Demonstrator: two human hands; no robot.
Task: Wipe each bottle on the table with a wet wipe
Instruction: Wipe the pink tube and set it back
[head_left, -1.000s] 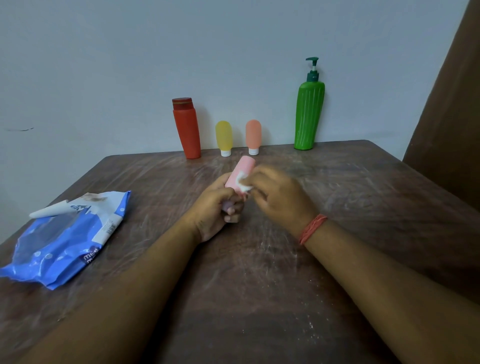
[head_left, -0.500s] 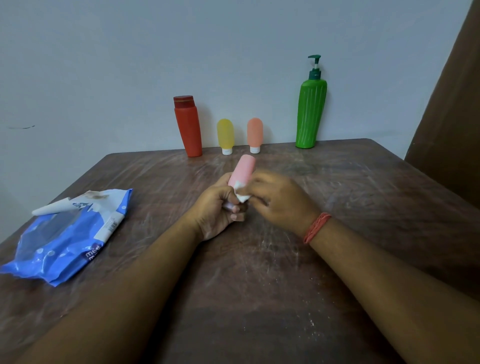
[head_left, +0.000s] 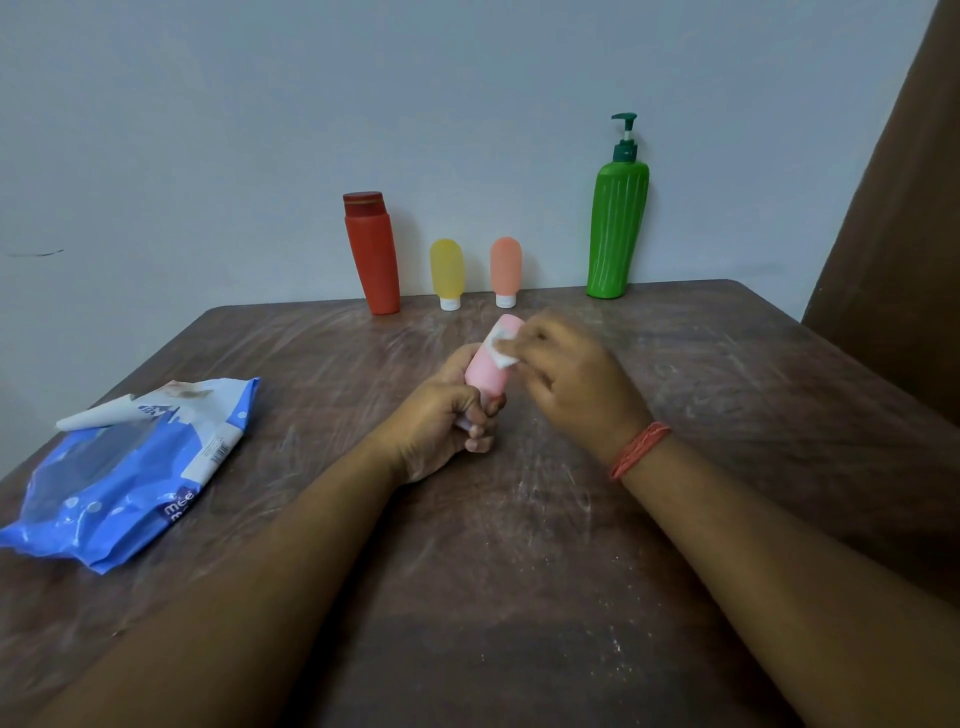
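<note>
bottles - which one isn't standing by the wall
The pink bottle: the left hand holds it tilted while the other four stand upright along the wall.

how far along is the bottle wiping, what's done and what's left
Done: nothing shows as finished. In hand: the left hand grips the pink bottle while the right hand rubs a wet wipe on it. Left, apparently: the red bottle, yellow bottle, orange bottle and green pump bottle standing by the wall.
</note>
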